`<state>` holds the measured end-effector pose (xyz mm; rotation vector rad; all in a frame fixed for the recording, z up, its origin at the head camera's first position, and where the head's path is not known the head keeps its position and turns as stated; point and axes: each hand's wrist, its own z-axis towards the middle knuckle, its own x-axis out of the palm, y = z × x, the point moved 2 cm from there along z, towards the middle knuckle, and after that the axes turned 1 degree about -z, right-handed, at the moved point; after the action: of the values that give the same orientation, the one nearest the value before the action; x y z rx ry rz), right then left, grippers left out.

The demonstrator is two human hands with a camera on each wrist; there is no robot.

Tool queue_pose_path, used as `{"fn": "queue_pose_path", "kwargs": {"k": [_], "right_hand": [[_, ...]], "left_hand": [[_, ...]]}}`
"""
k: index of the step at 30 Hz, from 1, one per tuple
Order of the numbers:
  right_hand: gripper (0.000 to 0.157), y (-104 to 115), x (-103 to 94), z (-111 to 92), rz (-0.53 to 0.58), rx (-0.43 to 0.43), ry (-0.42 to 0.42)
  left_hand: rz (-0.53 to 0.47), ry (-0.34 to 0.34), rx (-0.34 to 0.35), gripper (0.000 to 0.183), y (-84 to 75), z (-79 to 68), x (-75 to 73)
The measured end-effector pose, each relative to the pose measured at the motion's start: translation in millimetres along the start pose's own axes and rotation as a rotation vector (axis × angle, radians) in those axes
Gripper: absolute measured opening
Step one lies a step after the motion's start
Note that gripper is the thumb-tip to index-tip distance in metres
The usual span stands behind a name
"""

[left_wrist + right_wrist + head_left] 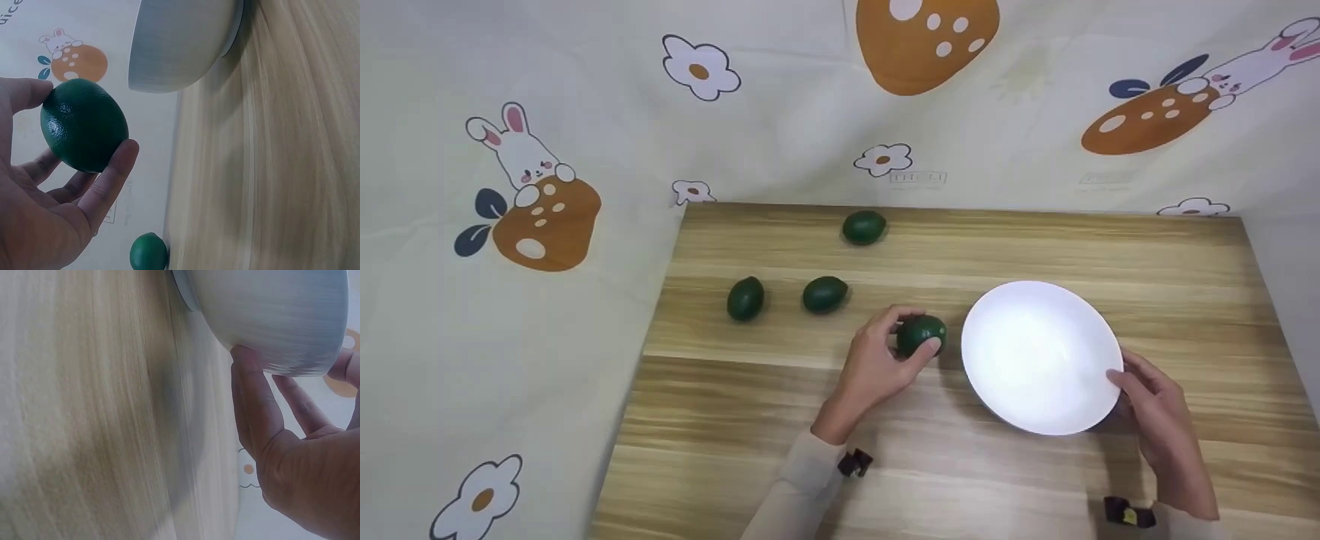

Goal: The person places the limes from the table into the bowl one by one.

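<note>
Pinching a dark green fruit (919,330), the left hand (876,361) has its thumb on the near side and its fingers curled round the far side. Light, even pressure from opposite sides should work best, since such a rounded skin could turn or slip if squeezed off-centre. Just right of that hand is a white bowl (1041,360), near the fruit but apart from it; a little clearance between fingertips and rim would avoid a knock. At the bowl's right side, the right hand (1161,409) grips the wall, thumb at the rim and fingers against the outer curve. A steady, gentle hold there seems right, as hard pressure on the rim might tip it; whether its foot rests fully on the bench (720,450), I cannot tell.

The leftmost fruit (745,299) lies beyond the left hand and to its left, its slightly pointed end away from the hand. The middle fruit (824,295) is closer, tip to the right. The farthest fruit (864,227) lies well beyond the same hand, near the back edge. The held one is egg-shaped and glossy, raised off the bench, with a small pale spot facing the bowl.
</note>
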<state>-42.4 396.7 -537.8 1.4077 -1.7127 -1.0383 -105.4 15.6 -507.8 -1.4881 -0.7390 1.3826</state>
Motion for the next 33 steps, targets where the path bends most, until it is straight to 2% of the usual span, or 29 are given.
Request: {"fn": "queue_pose_path", "kwargs": {"k": [14,24,33], "right_hand": [[0.034,-1,1.7,-2,0.049,-0.028,-0.008],[0.029,1,2.8,-1,0.03,-0.015,-0.003],[0.03,0,1.7,1,0.034,-0.042,0.007]], "left_hand": [[0.011,0.055,0.035,0.041,-13.4,17.4,6.0],[0.035,0.077,0.053,0.042,-19.8,23.2,10.7],[0.045,0.084,0.104,0.04,-23.9,28.5,16.0]]}}
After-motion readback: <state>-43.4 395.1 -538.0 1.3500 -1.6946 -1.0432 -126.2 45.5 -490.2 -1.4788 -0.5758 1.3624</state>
